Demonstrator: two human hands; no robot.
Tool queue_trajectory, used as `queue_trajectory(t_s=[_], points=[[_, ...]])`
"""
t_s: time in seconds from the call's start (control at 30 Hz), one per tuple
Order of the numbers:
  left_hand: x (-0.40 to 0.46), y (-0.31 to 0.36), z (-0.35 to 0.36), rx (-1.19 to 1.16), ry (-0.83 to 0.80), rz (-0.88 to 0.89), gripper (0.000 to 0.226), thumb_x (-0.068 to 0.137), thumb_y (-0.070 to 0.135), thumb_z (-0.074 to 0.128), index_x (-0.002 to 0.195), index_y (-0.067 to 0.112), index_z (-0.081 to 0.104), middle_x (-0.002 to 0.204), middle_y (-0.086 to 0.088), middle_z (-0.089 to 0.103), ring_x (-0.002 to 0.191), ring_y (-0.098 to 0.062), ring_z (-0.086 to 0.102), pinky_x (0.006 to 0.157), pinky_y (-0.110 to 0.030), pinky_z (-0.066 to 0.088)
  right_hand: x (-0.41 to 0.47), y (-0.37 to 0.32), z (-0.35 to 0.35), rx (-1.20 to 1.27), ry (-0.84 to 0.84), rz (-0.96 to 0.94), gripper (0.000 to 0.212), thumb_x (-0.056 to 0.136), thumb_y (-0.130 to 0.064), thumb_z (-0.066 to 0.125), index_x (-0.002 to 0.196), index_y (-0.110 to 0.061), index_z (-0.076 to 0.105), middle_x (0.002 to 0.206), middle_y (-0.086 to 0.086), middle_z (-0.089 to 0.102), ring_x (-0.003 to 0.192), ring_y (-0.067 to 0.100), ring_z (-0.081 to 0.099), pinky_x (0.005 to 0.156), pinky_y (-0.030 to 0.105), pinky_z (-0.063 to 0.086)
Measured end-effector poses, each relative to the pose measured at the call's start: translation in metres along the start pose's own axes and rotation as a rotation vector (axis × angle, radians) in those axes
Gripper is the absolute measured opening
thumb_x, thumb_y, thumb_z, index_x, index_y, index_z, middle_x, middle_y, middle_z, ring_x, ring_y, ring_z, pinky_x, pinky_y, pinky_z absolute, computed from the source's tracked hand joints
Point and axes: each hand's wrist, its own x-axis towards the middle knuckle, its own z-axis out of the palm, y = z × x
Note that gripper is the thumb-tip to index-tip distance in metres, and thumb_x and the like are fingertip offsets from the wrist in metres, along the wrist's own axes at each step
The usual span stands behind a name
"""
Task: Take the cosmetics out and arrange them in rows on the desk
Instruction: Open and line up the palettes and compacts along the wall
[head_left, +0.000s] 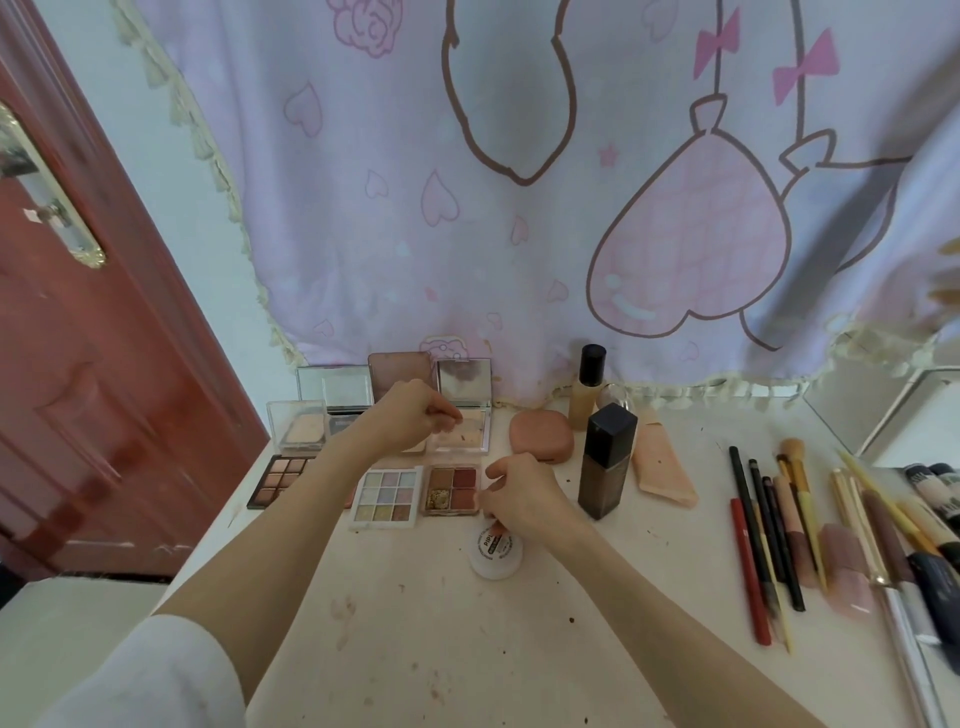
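Left hand (415, 415) hovers, fingers curled, grip unclear, over open compact (462, 410). Right hand (524, 499) pinches something small above white jar (496, 556). Dark bottle (608, 462) just right; brushes (795, 525) far right.

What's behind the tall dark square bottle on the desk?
Behind the dark square bottle stands a beige foundation bottle with a black cap, and beside that something clear and rounded, too covered to identify. The pink curtain hangs behind them, hiding what's beyond.
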Motion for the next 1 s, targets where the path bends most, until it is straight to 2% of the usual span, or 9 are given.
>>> queue_trajectory(t_s=[0.13,0.27,0.37,0.4,0.47,0.53,0.63,0.77,1.0], points=[[0.004,-0.005,0.001,0.019,0.042,0.012,0.019,0.088,0.014,0.061,0.104,0.010,0.071,0.105,-0.005,0.070,0.100,-0.014,0.060,0.085,-0.018,0.039,-0.013,-0.010,-0.001,-0.175,0.101,-0.165,0.030,0.094,-0.016,0.053,0.123,-0.009,0.058,0.114,0.011,0.061,0.103,0.025,0.059,0.090,0.035,0.050],[0.006,-0.007,-0.001,-0.008,0.042,0.027,0.018,0.088,0.017,0.062,0.102,0.011,0.072,0.105,-0.003,0.070,0.100,-0.014,0.060,0.088,-0.020,0.041,-0.033,-0.018,0.016,-0.512,0.127,-0.558,0.026,0.096,-0.011,0.042,0.107,-0.006,0.065,0.111,0.011,0.061,0.104,0.029,0.052,0.079,0.031,0.033],[0.004,-0.013,-0.006,-0.034,0.075,0.031,0.019,0.090,0.016,0.059,0.104,0.014,0.071,0.106,-0.001,0.069,0.101,-0.015,0.061,0.084,-0.019,0.040,-0.040,-0.014,0.037,-0.657,0.014,-0.783,0.030,0.096,-0.015,0.042,0.115,-0.002,0.060,0.121,0.014,0.059,0.116,0.032,0.048,0.099,0.040,0.032],[0.003,-0.017,-0.008,-0.014,0.098,0.031,0.021,0.092,0.015,0.056,0.106,0.015,0.070,0.108,-0.001,0.069,0.102,-0.015,0.060,0.082,-0.018,0.039,-0.040,-0.012,0.045,-0.692,-0.037,-0.810,0.034,0.098,-0.019,0.041,0.122,-0.001,0.055,0.130,0.015,0.054,0.125,0.031,0.042,0.109,0.043,0.026],[0.000,-0.028,-0.011,0.102,0.130,0.047,0.027,0.095,0.010,0.047,0.112,0.015,0.067,0.115,-0.002,0.066,0.111,-0.019,0.055,0.085,-0.021,0.037,-0.040,-0.006,0.057,-0.752,-0.124,-0.808,0.050,0.101,-0.032,0.032,0.139,-0.001,0.037,0.149,0.013,0.033,0.142,0.025,0.021,0.118,0.038,-0.002],[-0.004,-0.040,-0.012,0.273,0.118,0.050,0.037,0.095,0.005,0.040,0.121,0.020,0.062,0.126,-0.001,0.060,0.120,-0.023,0.044,0.096,-0.031,0.035,-0.039,-0.005,0.065,-0.816,-0.161,-0.792,0.071,0.094,-0.050,0.014,0.145,-0.002,0.024,0.156,0.011,0.017,0.145,0.021,0.009,0.111,0.033,-0.018],[-0.009,-0.049,-0.011,0.439,0.070,0.030,0.054,0.092,0.001,0.034,0.132,0.034,0.049,0.137,0.006,0.049,0.126,-0.022,0.034,0.096,-0.037,0.027,-0.038,-0.005,0.069,-0.848,-0.190,-0.776,0.101,0.072,-0.065,-0.012,0.148,-0.005,0.016,0.158,0.008,0.010,0.146,0.018,0.003,0.111,0.032,-0.019],[-0.009,-0.053,-0.004,0.481,0.036,0.022,0.070,0.083,-0.005,0.033,0.137,0.038,0.038,0.144,0.013,0.040,0.126,-0.017,0.031,0.092,-0.034,0.022,-0.038,-0.005,0.070,-0.880,-0.200,-0.776,0.105,0.066,-0.063,-0.020,0.149,-0.007,0.013,0.158,0.007,0.009,0.146,0.017,0.002,0.114,0.034,-0.015],[-0.004,-0.057,0.002,0.477,0.019,-0.022,0.059,0.087,-0.002,0.033,0.136,0.028,0.043,0.145,0.007,0.039,0.129,-0.018,0.030,0.095,-0.035,0.021,-0.036,-0.006,0.070,-0.880,-0.217,-0.773,0.105,0.064,-0.063,-0.020,0.149,-0.009,0.009,0.158,0.004,0.005,0.146,0.015,-0.001,0.115,0.032,-0.014]])
